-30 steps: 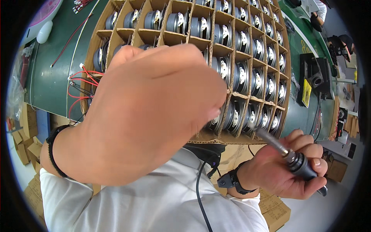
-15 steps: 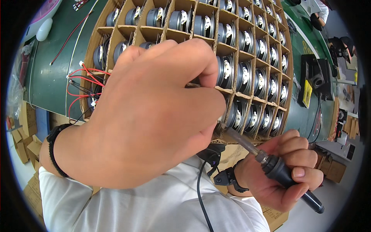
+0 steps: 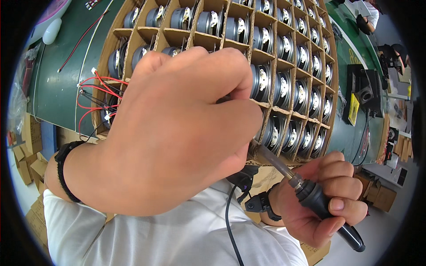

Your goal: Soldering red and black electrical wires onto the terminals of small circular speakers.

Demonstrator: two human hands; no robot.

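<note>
My left hand (image 3: 182, 128) is closed above the cardboard tray, its fingers and thumb pinched together. Whatever lies between those fingertips is hidden from the head view. A black-handled soldering iron (image 3: 312, 196) is gripped in my right hand (image 3: 339, 177), its metal shaft slanting up and left to just beside my left thumb. The iron's very tip is hard to see in a front cell. Small round speakers (image 3: 282, 88) with silvery terminals stand on edge in the cells of the divided cardboard tray (image 3: 280, 110). My left hand covers several of the cells.
Red and black wires with white connectors (image 3: 94, 71) lie over the tray's left side. A loose red wire (image 3: 82, 42) rests on the green table (image 3: 57, 88). To the right stands a black iron holder (image 3: 364, 91) with a yellow sponge (image 3: 353, 108). Cardboard boxes (image 3: 379, 195) are on the floor.
The soldering iron and my right hand have shifted slightly left and down. My left hand stays pinched in nearly the same place. The tray appears slightly farther right in the picture.
</note>
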